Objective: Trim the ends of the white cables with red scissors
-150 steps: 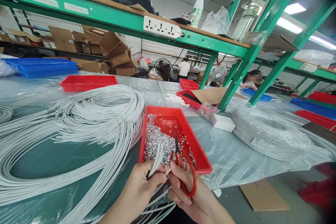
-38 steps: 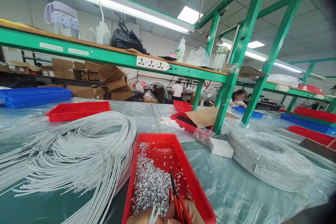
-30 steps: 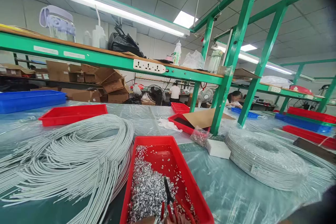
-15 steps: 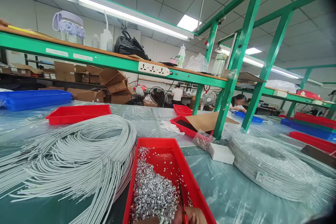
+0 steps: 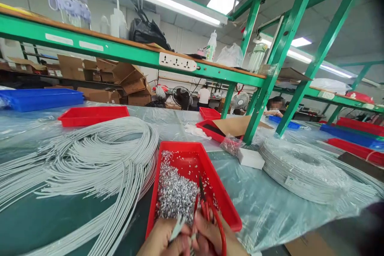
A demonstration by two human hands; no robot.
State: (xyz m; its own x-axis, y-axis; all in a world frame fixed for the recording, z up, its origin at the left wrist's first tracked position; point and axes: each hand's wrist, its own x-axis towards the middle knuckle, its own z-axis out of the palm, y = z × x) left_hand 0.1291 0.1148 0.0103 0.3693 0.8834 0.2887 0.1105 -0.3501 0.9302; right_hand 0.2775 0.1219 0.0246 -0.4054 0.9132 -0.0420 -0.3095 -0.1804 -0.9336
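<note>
Over the near end of a red tray (image 5: 223, 192), my two hands meet. My left hand (image 5: 163, 238) is closed on the end of a whitish cable (image 5: 177, 229). Red-handled scissors (image 5: 222, 230) sit in my right hand (image 5: 210, 232), their dark blades pointing up and away over the tray. The right fingertips also pinch close to the cable end; what exactly they grip is blurred. Many small silvery scraps (image 5: 175, 192) fill the left and near part of the tray. To the left lies a large loose coil of whitish cables (image 5: 105, 156), their lengths trailing toward me.
At the right are a wrapped cable coil (image 5: 303, 172) and a white box (image 5: 251, 158). A green post (image 5: 264, 100) rises behind, with a shelf (image 5: 120, 44) across. Another red tray (image 5: 94, 116) and a blue tray (image 5: 42, 99) lie back left. Two people are farther off.
My left hand has come into view with the cable end, and my right hand has risen farther into view with the scissors. The camera has tilted down.
</note>
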